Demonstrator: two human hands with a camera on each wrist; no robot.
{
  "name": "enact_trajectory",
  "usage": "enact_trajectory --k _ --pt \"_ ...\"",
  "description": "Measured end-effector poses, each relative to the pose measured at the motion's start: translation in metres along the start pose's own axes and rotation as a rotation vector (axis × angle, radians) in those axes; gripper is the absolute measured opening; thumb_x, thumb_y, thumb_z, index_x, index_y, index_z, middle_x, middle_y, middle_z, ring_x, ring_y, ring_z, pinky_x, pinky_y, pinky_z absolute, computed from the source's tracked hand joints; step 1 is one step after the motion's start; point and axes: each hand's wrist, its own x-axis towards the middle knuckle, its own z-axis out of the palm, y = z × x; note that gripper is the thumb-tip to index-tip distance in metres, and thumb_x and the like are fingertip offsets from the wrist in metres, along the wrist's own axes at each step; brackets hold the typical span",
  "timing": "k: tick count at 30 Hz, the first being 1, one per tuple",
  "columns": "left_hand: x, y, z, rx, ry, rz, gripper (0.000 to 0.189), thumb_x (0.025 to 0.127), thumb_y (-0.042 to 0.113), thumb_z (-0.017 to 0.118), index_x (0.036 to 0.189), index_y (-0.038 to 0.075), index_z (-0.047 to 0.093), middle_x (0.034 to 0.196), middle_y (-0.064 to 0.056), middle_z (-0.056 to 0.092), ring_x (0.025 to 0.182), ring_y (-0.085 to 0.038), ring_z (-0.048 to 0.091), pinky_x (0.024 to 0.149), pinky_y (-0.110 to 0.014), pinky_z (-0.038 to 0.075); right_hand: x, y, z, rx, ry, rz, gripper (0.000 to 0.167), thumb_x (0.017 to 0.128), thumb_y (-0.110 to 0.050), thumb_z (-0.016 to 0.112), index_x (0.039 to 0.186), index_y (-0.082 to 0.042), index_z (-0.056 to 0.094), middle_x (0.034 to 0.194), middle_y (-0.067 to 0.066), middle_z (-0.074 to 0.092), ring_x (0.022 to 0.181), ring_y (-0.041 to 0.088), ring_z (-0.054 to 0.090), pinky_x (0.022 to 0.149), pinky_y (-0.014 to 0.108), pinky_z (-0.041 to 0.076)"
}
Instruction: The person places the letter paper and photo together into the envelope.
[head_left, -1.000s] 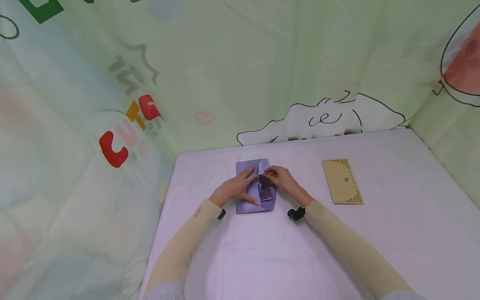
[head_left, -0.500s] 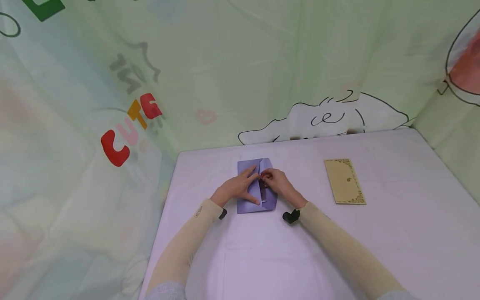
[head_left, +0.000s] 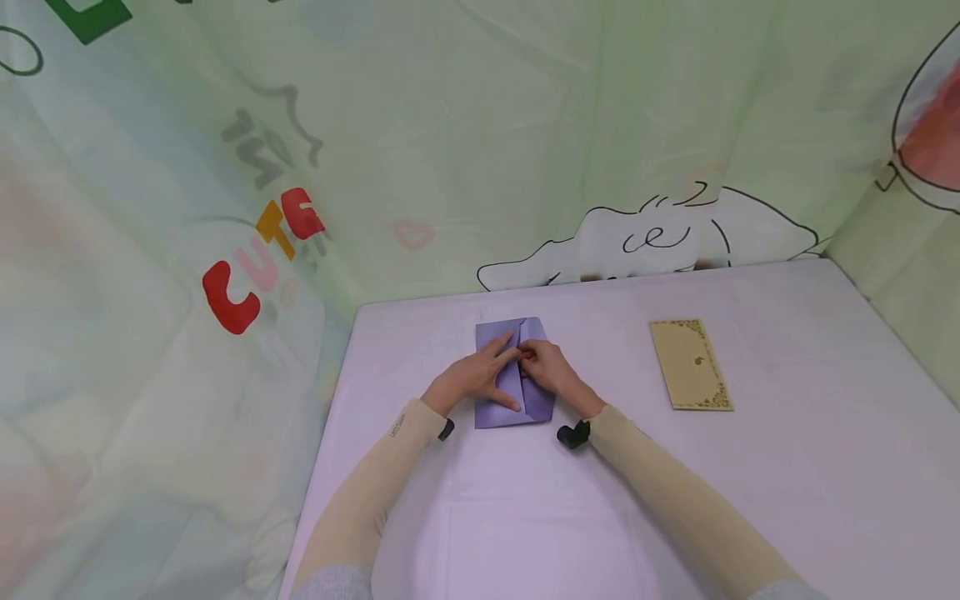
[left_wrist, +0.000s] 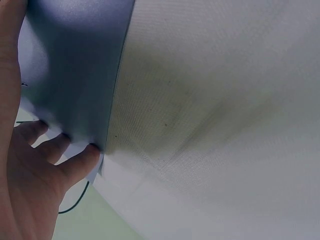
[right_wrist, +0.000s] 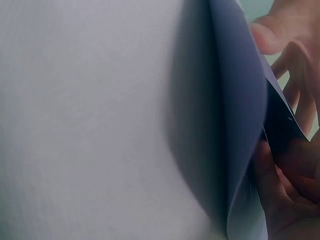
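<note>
A purple envelope lies on the table with its flap opened to the right. My left hand rests spread across the envelope's body, thumb and fingers apart; the left wrist view has its fingers at the envelope's edge. At the mouth, my right hand has curled fingers reaching in under the pocket's edge, holding the end of a dark, glossy flat packet. That packet is now almost wholly hidden by the envelope and the hand. In the right wrist view, a finger sits inside the gap between flap and pocket.
A tan envelope with a gold patterned border lies to the right on the pale pink tabletop. A printed curtain hangs behind the table and along its left side. Black wrist cameras sit at the wrists.
The right hand has moved left with the dark packet, which has slid into the purple envelope until hardly any shows. The left hand has stayed in place on the envelope.
</note>
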Motion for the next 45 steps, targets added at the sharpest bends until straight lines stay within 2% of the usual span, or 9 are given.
enact_trajectory --k 8,16,22,30,39,45 --pt "0.0 0.002 0.0 0.004 0.015 0.008 0.105 0.075 0.074 0.072 0.156 0.023 0.03 0.17 -0.011 0.005 0.156 -0.032 0.019 0.121 -0.04 0.032 0.0 0.003 0.0 -0.058 0.005 -0.015 0.025 0.092 0.001 0.058 0.115 0.008 0.067 0.096 0.019 0.074 0.085 0.023 0.069 0.075 0.035 0.057" --pt "0.001 0.005 0.0 -0.012 0.02 0.017 0.101 0.075 0.073 0.072 0.153 0.024 0.033 0.17 -0.013 0.006 0.155 -0.034 0.02 0.12 -0.041 0.034 -0.005 0.002 -0.004 -0.157 0.025 -0.054 0.024 0.096 -0.005 0.061 0.117 0.005 0.069 0.105 0.017 0.073 0.092 0.025 0.066 0.084 0.043 0.055" --pt "0.001 0.005 0.002 -0.026 0.021 0.016 0.1 0.074 0.073 0.073 0.152 0.024 0.034 0.17 -0.014 0.007 0.154 -0.035 0.021 0.119 -0.042 0.035 -0.013 0.003 -0.012 -0.129 0.015 -0.089 0.028 0.097 -0.008 0.064 0.121 0.007 0.066 0.112 0.022 0.073 0.102 0.032 0.071 0.09 0.045 0.057" --pt "0.002 0.003 0.002 -0.023 0.05 0.013 0.095 0.072 0.073 0.074 0.146 0.024 0.039 0.169 -0.015 0.012 0.153 -0.036 0.025 0.117 -0.044 0.039 -0.029 0.004 -0.033 -0.076 -0.035 -0.034 0.034 0.098 -0.014 0.066 0.125 0.006 0.064 0.116 0.021 0.072 0.105 0.034 0.071 0.09 0.045 0.057" --pt "0.002 0.003 0.0 -0.034 0.028 0.007 0.094 0.073 0.071 0.076 0.145 0.025 0.039 0.169 -0.014 0.009 0.153 -0.037 0.023 0.118 -0.044 0.037 -0.05 0.016 -0.061 -0.117 -0.021 0.059 0.038 0.098 -0.02 0.067 0.126 0.005 0.063 0.111 0.02 0.072 0.102 0.033 0.069 0.09 0.047 0.056" --pt "0.0 0.003 -0.001 -0.039 0.024 0.0 0.092 0.073 0.069 0.077 0.144 0.026 0.038 0.169 -0.014 0.008 0.154 -0.038 0.022 0.118 -0.044 0.037 -0.06 0.027 -0.076 -0.139 0.012 0.087 0.039 0.097 -0.02 0.066 0.126 0.006 0.063 0.111 0.021 0.072 0.101 0.034 0.069 0.09 0.048 0.055"
